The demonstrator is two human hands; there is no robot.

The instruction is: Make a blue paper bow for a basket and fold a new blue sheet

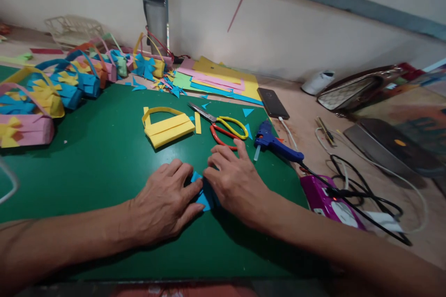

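Between my hands on the green mat (104, 167) lies a small piece of blue paper (205, 200), mostly covered by fingers. My left hand (167, 199) presses its thumb and fingers on the paper's left side. Fingers of my right hand (237, 181) are curled down on its right side. Just beyond sits a folded yellow paper bag (170, 129) with a strip handle, a loose yellow strip (198, 123) beside it. Scissors (223, 126) with one yellow and one red handle lie past my right hand. A blue glue gun (275, 143) rests to their right.
Finished paper baskets (69, 83) with bows line the left back. Coloured paper sheets (223, 79) and blue scraps lie at the back, near a phone (273, 102). On the right are a purple power strip (329, 199), tangled cables and a brown case (393, 148). A bottle (155, 14) stands behind.
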